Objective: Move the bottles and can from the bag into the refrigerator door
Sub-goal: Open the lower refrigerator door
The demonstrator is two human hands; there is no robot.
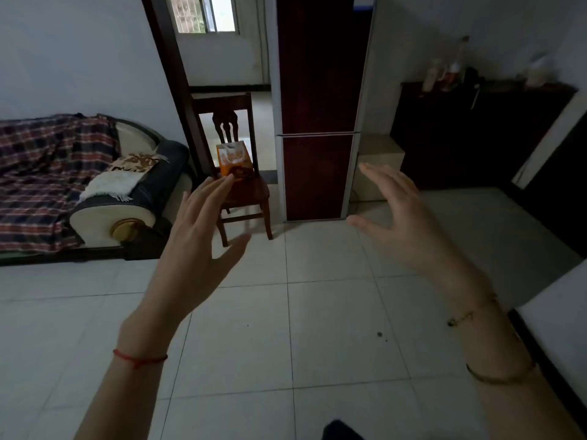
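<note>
An orange paper bag (232, 159) stands upright on the seat of a wooden chair (246, 192) across the room. What it holds is hidden. Just right of the chair stands a tall dark red refrigerator (317, 122) with both doors closed. My left hand (203, 230) is raised in front of me, fingers spread, holding nothing; its fingertips overlap the bag's lower edge in the view, far nearer to me. My right hand (403, 214) is also raised and open, in front of the refrigerator's lower right.
A sofa (79, 185) with a plaid blanket fills the left side. A dark cabinet (476, 131) with bottles on top stands at the right wall. Pale floor tiles (317, 328) stretch between me and the chair. A doorway opens behind the chair.
</note>
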